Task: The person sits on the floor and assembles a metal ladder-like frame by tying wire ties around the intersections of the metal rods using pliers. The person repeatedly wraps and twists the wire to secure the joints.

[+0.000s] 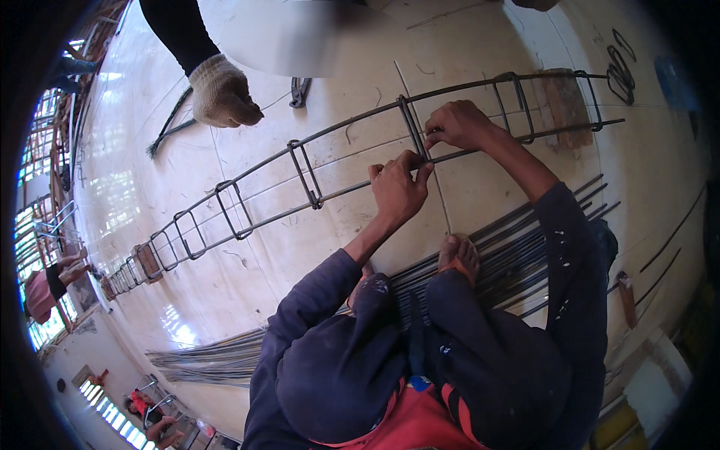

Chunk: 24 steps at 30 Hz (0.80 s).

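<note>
A long rebar cage (345,190) of two dark bars with several rectangular stirrups (304,174) stretches across the tiled floor. My left hand (399,189) is closed at the near bar, its fingertips against the foot of a double stirrup (412,126). Just beyond and to the right, my right hand (459,126) is pinched beside the same stirrup; what lies between its fingertips is too small to make out. Both hands are bare and nearly touch at this joint.
Bricks (568,111) prop the cage at the right and far left. A bundle of loose rods (499,259) lies by my feet. Across the cage are a co-worker's gloved hand (223,94), pincers (300,91) and a bundle of tie wire (171,129). More people sit at the left.
</note>
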Tool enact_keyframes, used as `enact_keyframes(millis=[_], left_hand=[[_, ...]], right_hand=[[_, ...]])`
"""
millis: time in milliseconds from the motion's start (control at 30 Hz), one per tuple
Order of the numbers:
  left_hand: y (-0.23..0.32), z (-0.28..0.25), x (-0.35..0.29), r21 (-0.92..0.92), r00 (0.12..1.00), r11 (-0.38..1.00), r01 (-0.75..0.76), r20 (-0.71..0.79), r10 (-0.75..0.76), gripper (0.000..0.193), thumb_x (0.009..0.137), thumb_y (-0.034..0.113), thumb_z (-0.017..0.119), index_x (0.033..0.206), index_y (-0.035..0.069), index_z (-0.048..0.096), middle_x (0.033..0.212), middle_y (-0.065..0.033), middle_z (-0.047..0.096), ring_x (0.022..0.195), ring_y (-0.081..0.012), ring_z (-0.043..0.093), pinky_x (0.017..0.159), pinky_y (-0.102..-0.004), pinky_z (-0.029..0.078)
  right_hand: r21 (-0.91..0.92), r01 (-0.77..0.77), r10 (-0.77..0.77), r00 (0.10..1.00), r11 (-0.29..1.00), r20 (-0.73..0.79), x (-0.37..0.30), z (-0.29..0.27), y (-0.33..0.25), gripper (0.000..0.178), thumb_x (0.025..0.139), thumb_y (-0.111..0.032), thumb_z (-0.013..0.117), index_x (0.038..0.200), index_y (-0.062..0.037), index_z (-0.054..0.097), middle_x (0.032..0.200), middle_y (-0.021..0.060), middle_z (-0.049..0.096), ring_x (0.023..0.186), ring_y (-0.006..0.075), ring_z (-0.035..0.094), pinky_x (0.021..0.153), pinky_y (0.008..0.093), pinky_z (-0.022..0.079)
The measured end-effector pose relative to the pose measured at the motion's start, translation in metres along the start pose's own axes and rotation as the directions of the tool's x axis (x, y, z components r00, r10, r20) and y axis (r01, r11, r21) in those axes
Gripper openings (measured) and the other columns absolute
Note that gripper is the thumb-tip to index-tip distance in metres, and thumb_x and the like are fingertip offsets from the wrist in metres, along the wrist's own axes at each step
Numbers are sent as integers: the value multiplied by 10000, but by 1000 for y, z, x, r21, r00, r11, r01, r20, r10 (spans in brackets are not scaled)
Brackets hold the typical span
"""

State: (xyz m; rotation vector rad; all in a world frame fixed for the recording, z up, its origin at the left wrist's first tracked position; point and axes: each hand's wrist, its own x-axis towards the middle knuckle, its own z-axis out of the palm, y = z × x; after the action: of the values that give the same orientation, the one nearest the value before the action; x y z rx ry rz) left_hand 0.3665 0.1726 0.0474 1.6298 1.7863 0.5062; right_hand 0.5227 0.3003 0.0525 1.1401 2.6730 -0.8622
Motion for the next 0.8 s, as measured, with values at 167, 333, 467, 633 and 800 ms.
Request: enact_keyframes(millis=[167,333,467,633,800], left_hand=[[-5,15,-4,32,988,998,-50,-147,54,179,835,265,637,903,101,614,845,-64,668,817,-265,612,863,-427,334],[-18,36,-6,12,973,999,-52,-223,54,208,804,232,659,969,115,613,852,-104,661,859,-303,609,916,-449,330],[-13,33,-10,89,978,993,-75,-190,91,231,823,272,635,949,82,596,850,-100,651,822,-293,604,858,-464,360],[-13,40,-15,51,969,996,-75,-230,85,217,842,270,624,942,83,579,835,-70,644,840,-265,608,869,-450,357],[-9,41,-9,-25,949,989,-147,-286,134,236,832,275,626,954,82,569,846,-69,638,841,-258,602,882,-439,354]], right_hand=[[-412,10,-207,876,911,-436,-26,16,-25,231,788,-219,636,980,-98,674,1084,95,588,1100,273,515,1012,459,341],[-25,45,-52,889,999,-455,-70,55,-42,479,733,-16,538,1211,-16,561,1157,159,579,1114,352,501,1058,496,296],[64,30,9,847,998,-531,-76,78,-48,430,705,-25,532,1129,22,584,1150,177,568,1160,341,477,1083,537,254],[156,-20,95,867,988,-490,-61,75,-48,309,682,-26,507,973,37,591,1017,169,549,1099,320,484,1066,504,233],[-47,-74,16,678,996,-735,-55,88,-57,275,736,-82,604,983,37,594,1109,171,496,1088,369,453,1000,528,282]])
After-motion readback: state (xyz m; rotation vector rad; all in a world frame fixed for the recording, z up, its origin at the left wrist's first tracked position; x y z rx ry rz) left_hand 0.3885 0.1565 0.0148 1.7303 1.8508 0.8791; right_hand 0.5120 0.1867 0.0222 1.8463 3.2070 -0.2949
